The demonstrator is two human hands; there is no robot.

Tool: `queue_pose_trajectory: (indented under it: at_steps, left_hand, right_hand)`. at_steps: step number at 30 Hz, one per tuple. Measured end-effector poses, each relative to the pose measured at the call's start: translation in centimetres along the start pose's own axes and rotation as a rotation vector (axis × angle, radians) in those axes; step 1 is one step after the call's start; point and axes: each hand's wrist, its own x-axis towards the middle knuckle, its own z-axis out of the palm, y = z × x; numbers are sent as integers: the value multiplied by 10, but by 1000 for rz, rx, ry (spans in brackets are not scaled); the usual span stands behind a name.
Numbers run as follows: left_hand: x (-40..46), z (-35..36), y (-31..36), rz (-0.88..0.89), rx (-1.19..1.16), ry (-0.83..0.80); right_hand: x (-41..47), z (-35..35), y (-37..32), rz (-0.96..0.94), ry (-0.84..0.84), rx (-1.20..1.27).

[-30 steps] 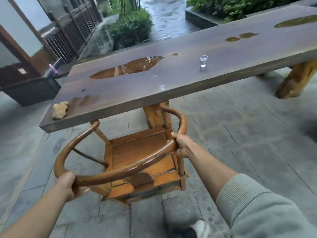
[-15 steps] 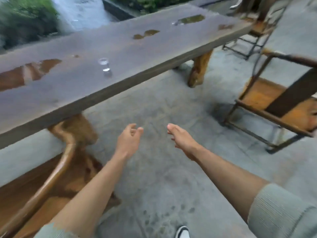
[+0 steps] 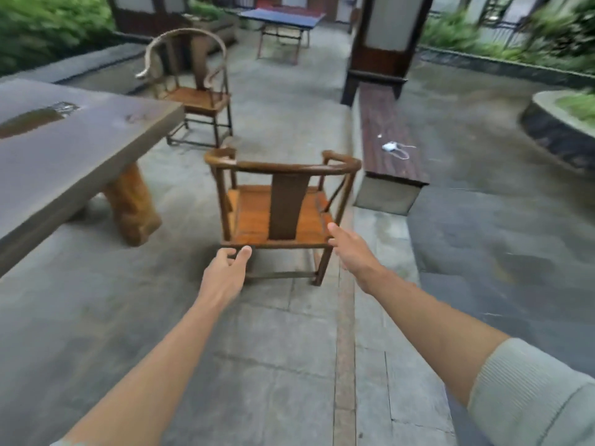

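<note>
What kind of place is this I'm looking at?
Most likely an outdoor courtyard: stone paving underfoot, green shrubs along the edges, and a ping-pong table beyond the wooden armchair.

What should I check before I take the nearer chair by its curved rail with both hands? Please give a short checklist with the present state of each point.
1. Hands free: the left hand and the right hand hold nothing. Ok.
2. Grip on the nearer chair: neither hand grips its rail; both reach toward it. Not ok.
3. Chair stance: upright on the paving, its back toward the person. Ok.
4. Room at the sides: the table and the bench both stand apart from it. Ok.
5. Footing: the paving looks damp and a puddle lies on the table. Cannot tell.
</note>
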Motion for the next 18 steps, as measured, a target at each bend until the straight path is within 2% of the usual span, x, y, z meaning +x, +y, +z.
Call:
queue_pose_trajectory:
  at_steps: [5, 8, 11, 15, 18]
  left_hand:
    - [123, 42, 74, 1, 41, 10]
    - [200, 53, 105, -62, 94, 42]
    - [265, 53, 120, -90, 110, 111]
    - [357, 39, 142, -173, 218, 187]
    - [428, 33, 141, -243, 343, 181]
  right_hand:
    - [114, -64, -20, 87, 100, 118]
    - [199, -77, -33, 94, 80, 121]
    - [280, -71, -50, 79, 42, 28]
    - [382, -68, -68, 183, 145, -65]
    - [465, -68, -70, 290, 235, -202]
